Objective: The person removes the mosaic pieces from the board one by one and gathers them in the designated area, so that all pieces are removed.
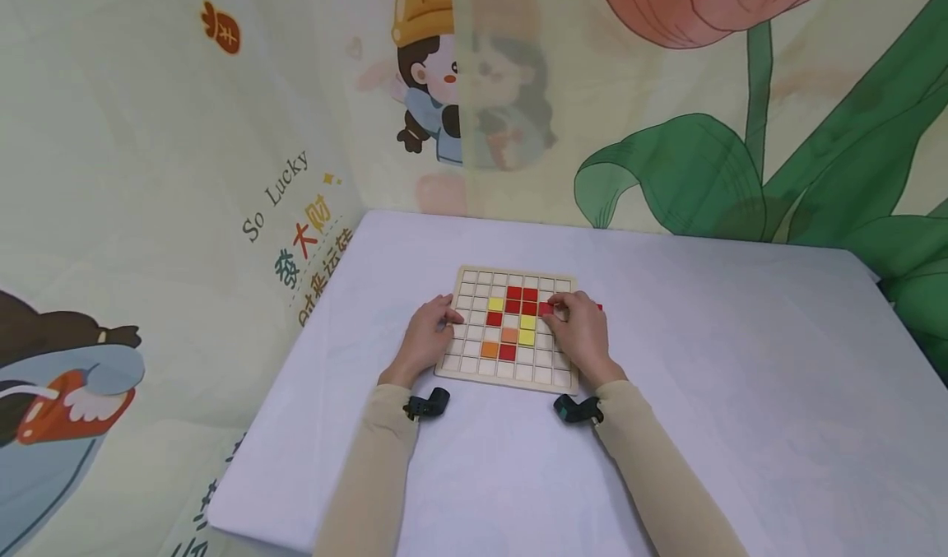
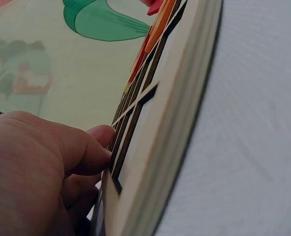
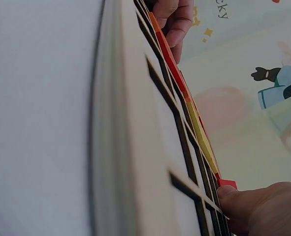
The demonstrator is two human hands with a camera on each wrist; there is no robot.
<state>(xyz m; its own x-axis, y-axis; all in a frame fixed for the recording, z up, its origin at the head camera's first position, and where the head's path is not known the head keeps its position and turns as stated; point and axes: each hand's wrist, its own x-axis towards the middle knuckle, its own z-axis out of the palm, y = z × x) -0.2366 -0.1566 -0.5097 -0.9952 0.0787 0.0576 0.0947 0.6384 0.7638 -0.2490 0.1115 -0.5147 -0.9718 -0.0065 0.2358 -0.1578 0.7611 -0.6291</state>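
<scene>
A square wooden grid board point(image 1: 468, 365) lies on the table with red, yellow and orange square tiles in some cells. My left hand point(image 1: 428, 332) grips the board's left edge, its thumb over the rim in the left wrist view. At the right part of the grid my right hand point(image 1: 583, 332) pinches a red tile point(image 1: 546, 308) between thumb and finger, low over the cells. In the right wrist view the thumb sits against this red tile point(image 3: 227, 183). Another bit of red point(image 1: 599, 307) shows beyond the right hand, mostly hidden by it.
The table point(image 1: 741, 409) has a white cover. Behind it and to the left hang printed cloths point(image 1: 518, 187) with cartoon figures and a large flower. Black wrist cameras point(image 1: 578, 410) are strapped to both wrists, over beige sleeves point(image 1: 662, 458).
</scene>
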